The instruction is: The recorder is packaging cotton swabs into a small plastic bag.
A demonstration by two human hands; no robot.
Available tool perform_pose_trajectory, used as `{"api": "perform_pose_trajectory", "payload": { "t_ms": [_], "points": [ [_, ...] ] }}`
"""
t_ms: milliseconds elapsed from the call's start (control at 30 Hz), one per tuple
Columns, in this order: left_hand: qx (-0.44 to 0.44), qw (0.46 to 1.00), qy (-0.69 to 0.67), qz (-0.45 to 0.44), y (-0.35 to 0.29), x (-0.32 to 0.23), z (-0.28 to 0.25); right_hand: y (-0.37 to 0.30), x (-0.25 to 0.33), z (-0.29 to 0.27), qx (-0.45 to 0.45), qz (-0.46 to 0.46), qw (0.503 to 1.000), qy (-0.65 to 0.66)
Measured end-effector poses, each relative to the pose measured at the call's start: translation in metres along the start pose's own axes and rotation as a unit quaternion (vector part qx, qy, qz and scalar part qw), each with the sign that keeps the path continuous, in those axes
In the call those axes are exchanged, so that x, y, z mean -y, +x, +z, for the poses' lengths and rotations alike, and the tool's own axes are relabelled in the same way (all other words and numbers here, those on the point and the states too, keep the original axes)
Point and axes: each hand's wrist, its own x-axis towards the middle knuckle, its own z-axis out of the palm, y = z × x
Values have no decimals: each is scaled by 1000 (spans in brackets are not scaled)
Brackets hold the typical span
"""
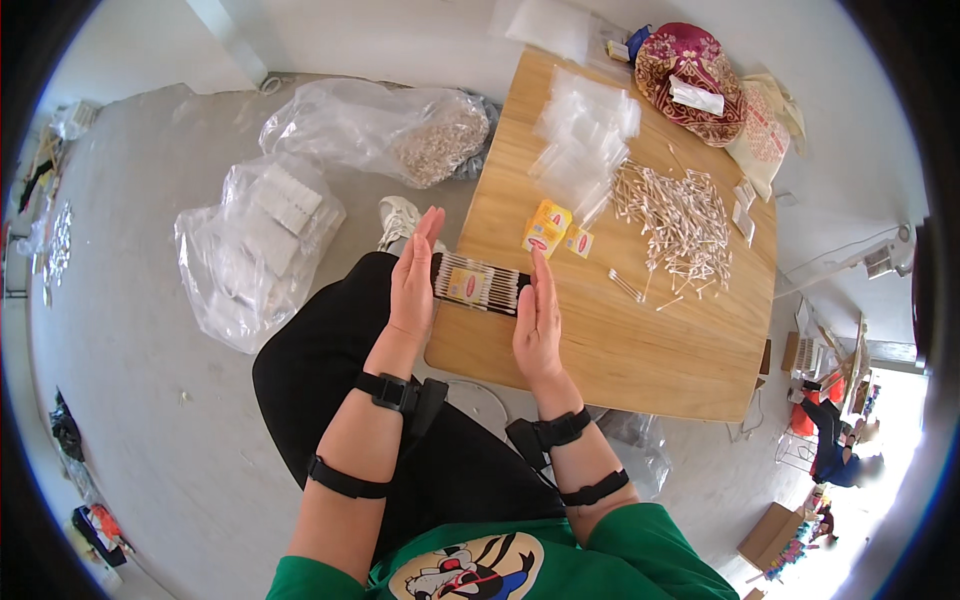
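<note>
A row of cotton swabs (502, 287) lies side by side at the table's near left edge, on or in something black. A small yellow and white card (468, 284) rests on the swabs. My left hand (412, 285) stands on edge at the row's left end, fingers stretched straight. Facing it at the right end is my right hand (539, 320), also flat with its fingers extended. Both palms are turned toward the row, at or very close to its ends; whether they press on it I cannot tell. Neither hand is closed around anything.
The wooden table (640, 350) holds a heap of loose cotton swabs (685, 225), yellow cards (546, 228), clear plastic bags (585, 130) and a patterned red cloth bundle (690, 80). Large clear sacks (265, 245) lie on the floor at left. Another person (835, 440) sits far right.
</note>
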Motion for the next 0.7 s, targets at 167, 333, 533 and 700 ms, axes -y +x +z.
{"api": "perform_pose_trajectory", "payload": {
  "t_ms": [167,333,533,700],
  "points": [
    [8,995,-97,-6,1,10,-5,6,6,20,-42,78,993,79],
    [-9,987,-156,-45,0,8,-2,5,7,25,-51,81,993,72],
    [-26,980,-193,-49,0,6,-4,5,14,35,-42,85,994,59],
    [-39,973,-221,-51,-1,3,-2,7,16,42,-33,73,996,34]
  ]
}}
